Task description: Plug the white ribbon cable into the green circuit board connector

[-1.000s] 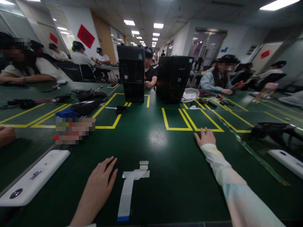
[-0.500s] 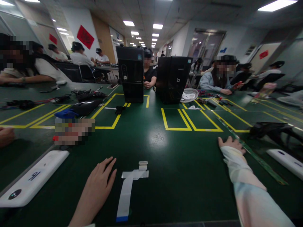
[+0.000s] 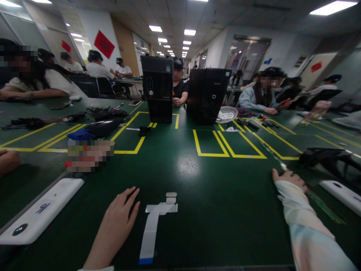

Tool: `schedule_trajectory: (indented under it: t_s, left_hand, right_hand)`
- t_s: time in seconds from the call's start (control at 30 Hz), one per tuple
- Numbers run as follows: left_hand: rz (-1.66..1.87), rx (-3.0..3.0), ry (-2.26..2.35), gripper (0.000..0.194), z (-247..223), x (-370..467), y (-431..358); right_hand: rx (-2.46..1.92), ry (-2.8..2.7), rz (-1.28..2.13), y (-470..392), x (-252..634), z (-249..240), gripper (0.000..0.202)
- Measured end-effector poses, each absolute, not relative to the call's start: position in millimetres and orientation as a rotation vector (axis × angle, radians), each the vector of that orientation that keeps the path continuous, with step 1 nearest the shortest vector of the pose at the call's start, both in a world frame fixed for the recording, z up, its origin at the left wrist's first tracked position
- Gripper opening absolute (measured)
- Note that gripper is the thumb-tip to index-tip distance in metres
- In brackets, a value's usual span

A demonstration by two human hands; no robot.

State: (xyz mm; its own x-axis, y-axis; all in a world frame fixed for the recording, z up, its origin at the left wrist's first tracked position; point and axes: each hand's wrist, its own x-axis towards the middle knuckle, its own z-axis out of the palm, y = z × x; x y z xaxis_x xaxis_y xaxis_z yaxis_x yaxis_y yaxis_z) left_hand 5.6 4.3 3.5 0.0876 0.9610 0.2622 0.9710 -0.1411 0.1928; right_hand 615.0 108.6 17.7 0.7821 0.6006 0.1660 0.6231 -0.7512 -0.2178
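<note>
My left hand [image 3: 120,214] lies on the green table [image 3: 214,218], palm down with fingers loosely stretched out and nothing in it. Just right of its fingertips is a flat white ribbon cable [image 3: 150,233] with a blue end and a small connector at its top. Farther right, my right hand [image 3: 290,180] reaches over a long, thin green circuit board strip [image 3: 324,207], covering its middle. The thumb stands apart from the fingers, whose tips bend down at the strip. Whether they touch it is hidden.
White panels lie at left [image 3: 42,210] and right [image 3: 341,194]. Black plastic parts [image 3: 324,158] sit beyond the right one. Two black computer towers [image 3: 158,90] stand at the back, near a white basket [image 3: 227,114]. Another person's hand [image 3: 8,162] rests at far left.
My right hand has moved right, from beside the circuit board strip to over it. My left hand and the ribbon cable have stayed put.
</note>
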Motion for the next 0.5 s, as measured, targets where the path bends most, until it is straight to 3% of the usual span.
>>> schedule_trajectory:
  t_s: [0.5]
  left_hand:
    - [-0.497, -2.295, -1.99, 0.055, 3.0, 5.0, 3.6]
  right_hand:
    - [-2.56, -1.446, -0.136, 59.1, 614.9, 4.0, 0.074]
